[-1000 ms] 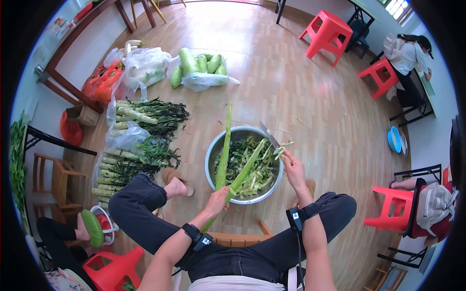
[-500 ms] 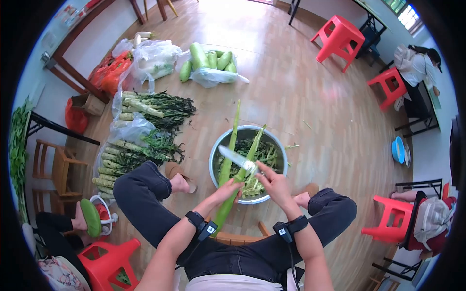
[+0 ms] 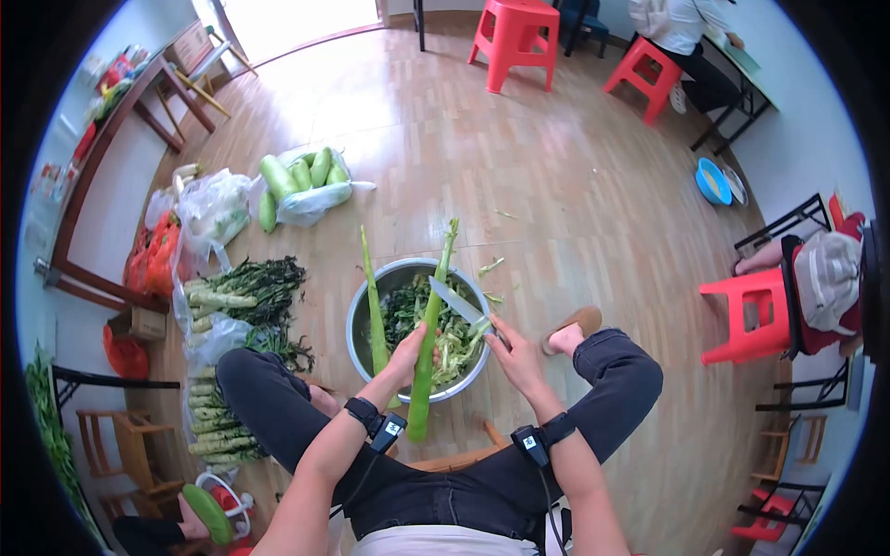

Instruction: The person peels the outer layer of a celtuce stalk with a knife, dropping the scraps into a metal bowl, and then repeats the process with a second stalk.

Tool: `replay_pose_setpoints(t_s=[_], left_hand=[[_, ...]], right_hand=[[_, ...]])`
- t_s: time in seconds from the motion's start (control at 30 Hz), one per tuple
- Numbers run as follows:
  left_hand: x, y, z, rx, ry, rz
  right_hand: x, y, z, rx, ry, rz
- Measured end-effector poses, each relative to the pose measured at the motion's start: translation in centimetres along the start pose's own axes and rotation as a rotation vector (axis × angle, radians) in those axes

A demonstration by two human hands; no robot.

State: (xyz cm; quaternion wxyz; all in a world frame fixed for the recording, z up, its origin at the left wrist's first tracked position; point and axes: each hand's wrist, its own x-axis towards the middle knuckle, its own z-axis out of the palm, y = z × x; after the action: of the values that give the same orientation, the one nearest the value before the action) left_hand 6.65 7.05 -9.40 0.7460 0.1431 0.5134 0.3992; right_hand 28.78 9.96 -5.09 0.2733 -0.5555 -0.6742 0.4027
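Head view: over the steel bowl, left hand grips the lettuce stem; right hand clasps the knife (peel away from fingers, shallow strokes).

Bright daylight enters from the doorway at the top and washes the wooden floor there into pale glare. The fisheye lens bends the room toward a black circular border, and the middle stays sharp with only soft, faint shadows.

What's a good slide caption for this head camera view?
Left hand holds a green stalk over a metal bowl; right hand holds a knife.
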Motion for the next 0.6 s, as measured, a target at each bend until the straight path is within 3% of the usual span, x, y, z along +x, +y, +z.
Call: replay_pose_setpoints(t_s=[0.1, 0.17, 0.23, 0.33, 0.5, 0.6], left_hand=[[0.0, 1.6, 0.8, -0.065, -0.027, -0.028], [-0.6, 2.7, 1.8, -0.058, -0.113, 0.183], [-1.7, 1.8, 1.9, 0.146, -0.028, 0.107], [0.9, -2.5, -0.5, 0.178, 0.151, 0.209], [-1.1, -0.4, 0.2, 0.068, 0.201, 0.245], [-2.5, 0.2, -0.4, 0.232, 0.204, 0.340]], right_hand=[[-0.9, 1.3, -0.3, 0.031, 0.024, 0.079], [-1.5, 1.3, -0.5, -0.004, 0.000, 0.127], [-1.0, 0.5, -0.3, 0.055, -0.010, 0.101], [-0.7, 0.0, 0.1, 0.030, 0.032, 0.028], [-1.3, -2.0, 0.9, 0.080, 0.053, -0.055], [-1.3, -2.5, 2.2, 0.077, -0.057, -0.122]])
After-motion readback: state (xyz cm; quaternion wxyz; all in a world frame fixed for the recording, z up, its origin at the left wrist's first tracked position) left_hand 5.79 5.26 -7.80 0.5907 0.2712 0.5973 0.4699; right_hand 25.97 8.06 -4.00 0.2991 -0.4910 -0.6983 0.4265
